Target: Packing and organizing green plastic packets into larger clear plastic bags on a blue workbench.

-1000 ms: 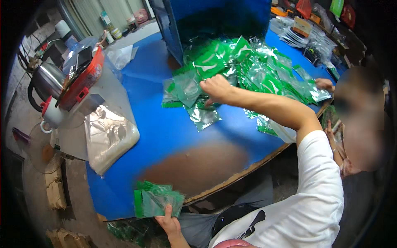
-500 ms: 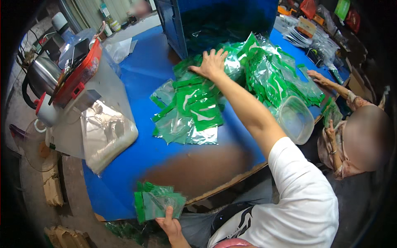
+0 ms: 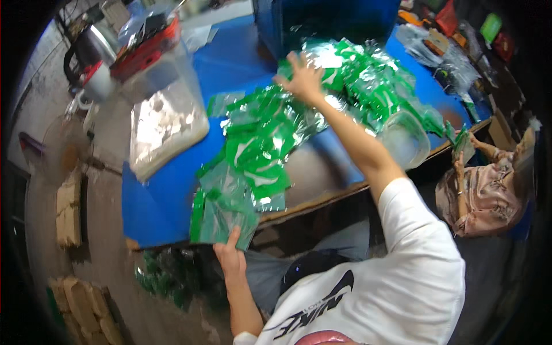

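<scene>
My left hand pinches a small fan of flat green-and-clear plastic packets at the table's front edge, thumb on top. Just beyond it, loose packets of the same kind lie spread over one another, reaching almost to that edge. My right arm stretches across the table. My right hand, a little blurred, has its fingers spread over the far part of the packets, beside a tall shiny heap. Nothing shows gripped in it, though its palm is hidden.
A blue bin stands behind the heap. A clear tub sits at the table's right front edge. To the left is a clear box with a red rim. At the right a person handles a green packet.
The spread packets have shifted toward the table's front edge. My left hand with its packets has come up close to them. My right hand remains over the far packets. The view has also shifted.
</scene>
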A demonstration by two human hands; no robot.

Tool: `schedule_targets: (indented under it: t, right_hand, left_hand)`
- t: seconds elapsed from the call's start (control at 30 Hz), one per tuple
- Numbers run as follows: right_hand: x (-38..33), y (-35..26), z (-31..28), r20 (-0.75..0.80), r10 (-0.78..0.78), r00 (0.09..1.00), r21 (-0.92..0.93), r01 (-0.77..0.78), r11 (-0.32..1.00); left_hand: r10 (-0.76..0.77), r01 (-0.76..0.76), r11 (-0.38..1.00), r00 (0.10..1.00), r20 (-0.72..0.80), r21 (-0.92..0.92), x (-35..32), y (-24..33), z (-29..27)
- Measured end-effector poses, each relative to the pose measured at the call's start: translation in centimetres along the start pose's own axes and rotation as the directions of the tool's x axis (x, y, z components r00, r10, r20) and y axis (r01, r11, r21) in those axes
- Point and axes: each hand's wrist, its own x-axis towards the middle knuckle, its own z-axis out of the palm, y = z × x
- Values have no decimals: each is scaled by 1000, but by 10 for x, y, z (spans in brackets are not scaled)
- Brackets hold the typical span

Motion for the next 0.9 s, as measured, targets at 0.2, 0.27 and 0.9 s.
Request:
schedule_targets:
  t: [0.2,0.27,0.9]
  right_hand:
    - [-9,85,24,41,27,999,-221,-17,975]
    - [-37,67,35,88,29,996,-128,-18,992]
    - [-258,-32,-90,149,-845,513,529,681,506]
  left_hand:
    - [-134,143,968,989,56,-208,-18,-1,-21]
    - [-192,194,938,981,33,-286,-32,-3,-32]
    - [-262,330,866,939,222,-375,-60,-30,-50]
